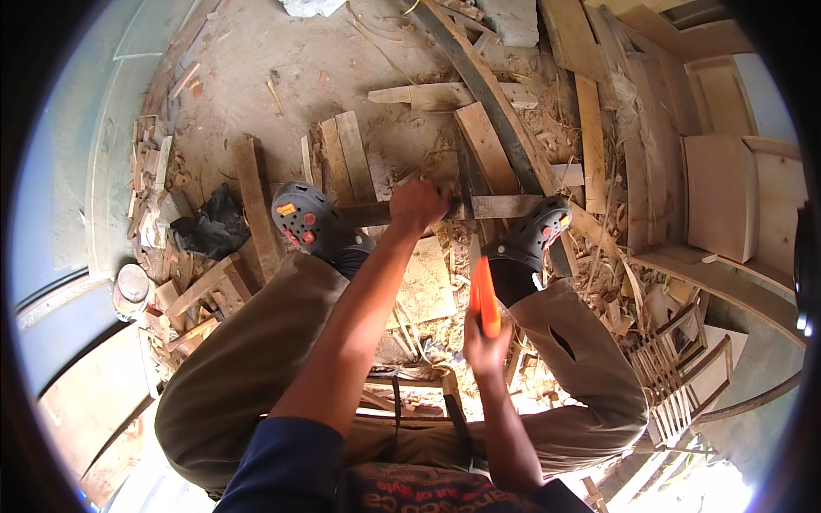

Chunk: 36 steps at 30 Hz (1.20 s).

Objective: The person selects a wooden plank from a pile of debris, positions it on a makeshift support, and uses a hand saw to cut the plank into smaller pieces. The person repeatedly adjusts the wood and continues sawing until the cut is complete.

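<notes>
A narrow wooden strip [505, 207] lies crosswise between my two dark clogs, its ends close to them. My left hand [419, 205] is closed over the strip left of its middle; the fingertips are hidden. Nearer to me, my right hand [487, 344] is wrapped round an orange tool [486, 295] that points up and away. Motion smears this tool, and its kind cannot be made out. Below the strip, between my legs, is a pale flat board [428, 278].
Wood offcuts [346, 154] and shavings litter the dirt floor. A long dark-edged beam [487, 85] slants down toward my right clog [540, 232]. Left of my left clog [312, 224] are a black plastic bag [214, 224] and a small bucket [134, 286]. Wooden panels [718, 197] stand at right.
</notes>
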Motion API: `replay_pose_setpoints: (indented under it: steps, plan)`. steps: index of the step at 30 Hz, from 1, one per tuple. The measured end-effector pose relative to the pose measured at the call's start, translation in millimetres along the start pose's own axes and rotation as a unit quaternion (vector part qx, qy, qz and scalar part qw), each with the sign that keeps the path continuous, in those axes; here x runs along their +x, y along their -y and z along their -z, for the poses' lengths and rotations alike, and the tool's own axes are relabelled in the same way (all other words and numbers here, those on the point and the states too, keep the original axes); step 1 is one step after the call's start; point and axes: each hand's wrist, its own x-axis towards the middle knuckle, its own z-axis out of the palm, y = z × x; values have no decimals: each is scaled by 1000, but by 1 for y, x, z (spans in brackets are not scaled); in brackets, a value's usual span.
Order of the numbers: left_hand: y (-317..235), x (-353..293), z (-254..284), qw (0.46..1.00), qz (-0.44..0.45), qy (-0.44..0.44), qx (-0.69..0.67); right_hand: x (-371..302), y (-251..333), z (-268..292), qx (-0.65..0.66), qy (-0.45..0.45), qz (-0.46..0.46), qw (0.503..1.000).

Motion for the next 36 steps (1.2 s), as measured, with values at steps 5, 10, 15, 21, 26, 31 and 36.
replay_pose_setpoints:
  steps: [5, 10, 15, 21, 26, 31, 36]
  plan:
    - [-6, -1, 13, 999, -26, -37, 22, -64, -1, 49, 34, -4, 14, 999]
    - [-9, -8, -4, 1000, -30, 3, -6, 52, 39, -15, 55, 24, 11, 998]
    - [4, -4, 7, 996, -49, -72, 3, -64, 10, 42, 24, 24, 57, 998]
    - [-9, -2, 3, 1000, -21, 7, -3, 61, 38, -14, 16, 8, 32, 999]
    - [4, -2, 2, 1000, -16, -26, -7, -38, 4, 23, 56, 8, 30, 998]
    - [-3, -8, 2, 1000, -4, -5, -2, 5, 13, 14, 37, 0, 5, 999]
    - [3, -1, 13, 999, 4, 28, -14, 23, 31, -6, 12, -19, -18, 1000]
